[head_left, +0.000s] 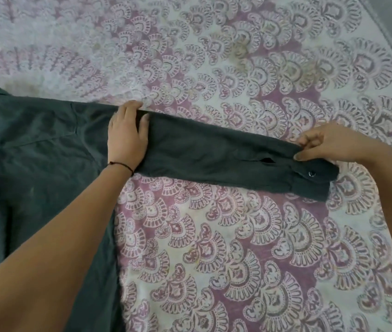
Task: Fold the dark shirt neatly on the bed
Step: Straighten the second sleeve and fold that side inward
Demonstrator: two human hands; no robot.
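Dark shirt: laid flat on the patterned bed, one sleeve stretched out rightward. Left hand: fingers straight, palm pressed flat on the upper sleeve, grip open. Right hand: grip closed, far edge of the cuff pinched between thumb and fingers.

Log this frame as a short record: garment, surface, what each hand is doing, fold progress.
garment: dark grey-green long-sleeved cloth shirt, body spread flat at the left
sleeve: stretched out to the right, not yet folded in
cuff: small button showing
surface: purple and cream patterned bed sheet
left hand: flat, pressing the sleeve near the shoulder; dark thread band on the wrist
right hand: fingers pinch the sleeve's far edge at the cuff
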